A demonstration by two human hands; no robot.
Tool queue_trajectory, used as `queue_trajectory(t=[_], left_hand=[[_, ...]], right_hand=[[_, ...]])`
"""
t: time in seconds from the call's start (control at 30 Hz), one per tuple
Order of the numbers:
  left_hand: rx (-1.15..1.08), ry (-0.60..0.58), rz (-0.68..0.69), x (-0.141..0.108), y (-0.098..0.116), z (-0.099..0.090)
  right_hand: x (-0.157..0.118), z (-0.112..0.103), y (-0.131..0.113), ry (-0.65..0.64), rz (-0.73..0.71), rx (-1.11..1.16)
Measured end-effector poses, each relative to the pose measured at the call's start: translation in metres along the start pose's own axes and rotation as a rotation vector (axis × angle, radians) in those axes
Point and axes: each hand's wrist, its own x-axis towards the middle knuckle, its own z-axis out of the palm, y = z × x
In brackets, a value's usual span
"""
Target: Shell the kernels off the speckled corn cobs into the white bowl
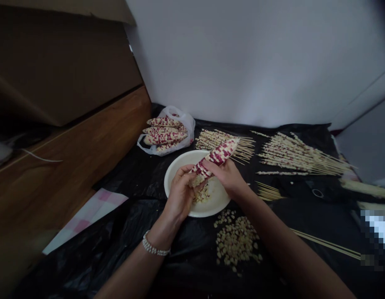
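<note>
An ear of corn (222, 151) with purple and cream kernels is held slantwise over a white bowl (169, 177). My left hand (181, 192), a beaded bracelet at its wrist, closes round the lower end, where some bare cob shows. Higher up, my right hand (225, 176) grips the ear with the thumb across its kernels. Loose kernels (202, 194) lie in the bottom of the bowl. Another heap of kernels (238, 241) is spread on the black plastic sheet (127, 236) in front of the bowl.
A plastic bag (189, 122) with several corn ears stands behind the bowl. Kernel-threaded skewers lie in one pile (208, 139) behind it and another pile (289, 153) to the right. Bare sticks (269, 191) lie nearer. Stripped cobs (364, 187) are far right. A wooden board (117, 128) borders the left.
</note>
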Motion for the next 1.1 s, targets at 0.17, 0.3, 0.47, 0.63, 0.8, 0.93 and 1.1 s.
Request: queue_trajectory(t=[0.17,0.3,0.47,0.63,0.8,0.93,1.1], left_hand=[[0.015,0.017,-0.015,0.0019,-0.0030,-0.0020],[0.033,0.061,-0.020,0.0016,-0.0042,-0.0019],[-0.001,0.004,-0.014,-0.0014,-0.0006,-0.0002],[0.047,0.018,-0.022,0.0004,-0.0009,-0.0015],[0.075,0.037,0.005,0.0028,-0.0058,-0.0041],[0.055,-0.002,-0.005,0.0010,-0.0040,-0.0019],[0.051,0.021,-0.036,0.0004,-0.0013,-0.0008]], right_hand=[[-0.0009,0.0025,0.0010,0.002,-0.011,-0.049],[-0.0001,0.0015,0.0046,-0.032,-0.012,-0.059],[0.0000,0.0008,0.0036,-0.013,0.007,-0.012],[-0.0003,0.0006,0.0049,-0.034,-0.009,-0.054],[0.0007,0.0000,0.0068,-0.036,0.009,-0.038],[0.0025,-0.0010,0.0079,-0.024,0.020,-0.017],[0.0017,-0.0008,0.0076,-0.034,0.009,-0.009]])
